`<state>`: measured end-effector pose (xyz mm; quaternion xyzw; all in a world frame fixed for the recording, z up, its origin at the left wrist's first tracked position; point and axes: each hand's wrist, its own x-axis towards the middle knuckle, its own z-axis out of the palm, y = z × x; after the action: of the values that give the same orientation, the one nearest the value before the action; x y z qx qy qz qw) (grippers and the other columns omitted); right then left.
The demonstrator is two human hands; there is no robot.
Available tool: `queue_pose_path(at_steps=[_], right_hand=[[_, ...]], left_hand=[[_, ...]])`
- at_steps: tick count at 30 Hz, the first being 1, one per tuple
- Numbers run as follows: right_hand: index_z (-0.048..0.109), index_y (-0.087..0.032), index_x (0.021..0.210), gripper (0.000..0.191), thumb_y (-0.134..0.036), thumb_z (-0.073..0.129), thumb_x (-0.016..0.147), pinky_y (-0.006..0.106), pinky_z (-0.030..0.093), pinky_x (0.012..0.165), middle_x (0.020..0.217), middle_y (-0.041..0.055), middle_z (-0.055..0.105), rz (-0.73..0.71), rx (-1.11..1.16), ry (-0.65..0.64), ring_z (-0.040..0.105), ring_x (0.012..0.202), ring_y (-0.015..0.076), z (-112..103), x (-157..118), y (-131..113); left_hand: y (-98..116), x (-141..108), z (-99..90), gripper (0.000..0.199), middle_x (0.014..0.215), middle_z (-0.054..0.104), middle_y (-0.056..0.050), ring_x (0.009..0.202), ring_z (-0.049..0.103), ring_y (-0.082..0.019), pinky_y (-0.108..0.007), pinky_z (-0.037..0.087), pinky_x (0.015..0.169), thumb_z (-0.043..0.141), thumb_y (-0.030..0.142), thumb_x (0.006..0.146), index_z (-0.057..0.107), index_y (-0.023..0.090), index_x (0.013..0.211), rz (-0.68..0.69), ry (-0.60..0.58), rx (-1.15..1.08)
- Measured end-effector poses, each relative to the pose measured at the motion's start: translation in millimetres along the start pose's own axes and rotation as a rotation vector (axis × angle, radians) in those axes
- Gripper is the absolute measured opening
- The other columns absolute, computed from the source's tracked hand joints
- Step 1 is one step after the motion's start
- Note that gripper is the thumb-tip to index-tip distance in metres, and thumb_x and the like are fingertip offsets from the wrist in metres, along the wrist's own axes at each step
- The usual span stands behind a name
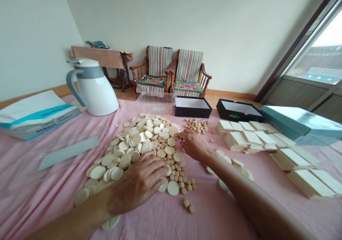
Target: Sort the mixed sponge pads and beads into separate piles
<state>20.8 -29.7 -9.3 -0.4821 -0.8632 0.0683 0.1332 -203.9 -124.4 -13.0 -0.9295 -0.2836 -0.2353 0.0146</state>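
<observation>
A broad heap of pale wooden discs (125, 159) covers the middle of the pink cloth, with small wooden cubes (176, 173) mixed in along its right side. My left hand (141, 177) lies palm down over the heap's lower right part, fingers stretched toward the cubes. At the heap's upper right edge is my right hand (192, 144), its fingertips bent close together by the discs; what they hold, if anything, is too small to make out. A separate small pile of cubes (197, 126) sits just beyond it. More discs (223, 184) lie beside and partly behind my right forearm.
Stacked wooden rectangles (245, 136) stand at right near a light blue box (304, 124). Two black trays (193, 112) and a clear plastic container (157, 101) are at the back. A white jug (97, 90) and a white-and-blue packet (40, 113) stand left. Two chairs (160, 63) are beyond.
</observation>
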Motion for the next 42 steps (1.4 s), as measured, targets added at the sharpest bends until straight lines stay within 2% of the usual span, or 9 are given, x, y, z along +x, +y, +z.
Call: queue_pose_path(at_steps=[4, 9, 18, 23, 27, 29, 32, 35, 42], right_hand=[[0.058, -0.015, 0.112, 0.027, -0.014, 0.045, 0.089, 0.026, 0.038, 0.073, 0.101, 0.0109, 0.063, 0.029, -0.036, 0.002, 0.058, 0.086, 0.0171, 6, 0, -3], [0.059, -0.016, 0.095, 0.013, -0.017, 0.051, 0.085, 0.023, 0.037, 0.068, 0.095, 0.0082, 0.062, 0.028, 0.032, -0.021, 0.057, 0.079, 0.0147, -2, -1, -3], [0.06, -0.016, 0.089, 0.013, -0.016, 0.047, 0.086, 0.023, 0.036, 0.067, 0.09, 0.0071, 0.062, 0.048, 0.048, -0.001, 0.055, 0.076, 0.0138, 7, 1, -4], [0.06, -0.015, 0.086, 0.013, -0.011, 0.048, 0.081, 0.025, 0.036, 0.066, 0.089, 0.0088, 0.061, 0.117, -0.026, 0.134, 0.055, 0.079, 0.0166, -5, 3, 12], [0.061, -0.016, 0.103, 0.024, -0.012, 0.048, 0.083, 0.027, 0.036, 0.069, 0.102, 0.0117, 0.062, 0.25, -0.088, 0.271, 0.056, 0.087, 0.0195, -19, 4, 26], [0.063, -0.016, 0.098, 0.021, -0.013, 0.048, 0.083, 0.027, 0.037, 0.069, 0.097, 0.0099, 0.064, 0.225, -0.057, 0.222, 0.057, 0.084, 0.0184, -25, 3, 28], [0.065, -0.017, 0.088, 0.013, -0.015, 0.056, 0.078, 0.025, 0.038, 0.067, 0.085, 0.0054, 0.066, 0.109, 0.058, -0.028, 0.058, 0.076, 0.0155, -33, -2, 23], [0.065, -0.017, 0.095, 0.021, -0.019, 0.064, 0.074, 0.025, 0.041, 0.069, 0.093, 0.0058, 0.067, 0.034, 0.114, -0.222, 0.059, 0.082, 0.0165, -33, -7, 17], [0.063, -0.015, 0.098, 0.024, -0.021, 0.062, 0.075, 0.029, 0.041, 0.073, 0.099, 0.0112, 0.065, 0.003, 0.002, -0.241, 0.059, 0.091, 0.0226, -18, -9, 11]], left_hand=[[0, -1, 0.9, 0.025, 0.111, 0.067, -0.007, 0.105, 0.06, -0.019, -0.044, 0.039, 0.106, 0.05, 0.017, 0.094, 0.06, 0.018, 0.117, 0.01, 0.011, 0.009], [0, 0, 0.6, 0.026, 0.112, 0.066, -0.007, 0.107, 0.06, -0.02, -0.045, 0.04, 0.106, 0.05, 0.017, 0.094, 0.06, 0.018, 0.117, 0.007, 0.002, 0.013], [0, 0, 0.0, 0.026, 0.113, 0.067, -0.007, 0.108, 0.06, -0.02, -0.045, 0.04, 0.106, 0.05, 0.016, 0.093, 0.061, 0.019, 0.117, 0.02, 0.019, 0.036], [0, 0, -0.1, 0.026, 0.112, 0.067, -0.007, 0.107, 0.06, -0.02, -0.045, 0.042, 0.105, 0.051, 0.016, 0.093, 0.06, 0.018, 0.117, 0.025, 0.012, 0.034], [1, 1, -1.3, 0.026, 0.112, 0.067, -0.007, 0.107, 0.06, -0.02, -0.044, 0.042, 0.105, 0.05, 0.017, 0.093, 0.061, 0.019, 0.117, 0.014, 0.023, 0.018], [2, 1, -2.1, 0.026, 0.111, 0.067, -0.007, 0.107, 0.061, -0.02, -0.044, 0.042, 0.105, 0.051, 0.018, 0.093, 0.061, 0.02, 0.117, 0.006, 0.021, 0.012], [2, 2, -3.1, 0.026, 0.111, 0.067, -0.007, 0.106, 0.061, -0.02, -0.044, 0.043, 0.104, 0.05, 0.017, 0.093, 0.061, 0.02, 0.117, 0.01, 0.013, 0.011], [2, 2, -3.2, 0.025, 0.111, 0.067, -0.007, 0.106, 0.061, -0.02, -0.043, 0.042, 0.105, 0.051, 0.016, 0.093, 0.061, 0.019, 0.116, 0.015, 0.015, 0.01], [4, 3, -5.1, 0.023, 0.11, 0.067, -0.007, 0.106, 0.061, -0.02, -0.045, 0.042, 0.103, 0.051, 0.016, 0.093, 0.061, 0.018, 0.114, 0.009, 0.003, 0.012]])
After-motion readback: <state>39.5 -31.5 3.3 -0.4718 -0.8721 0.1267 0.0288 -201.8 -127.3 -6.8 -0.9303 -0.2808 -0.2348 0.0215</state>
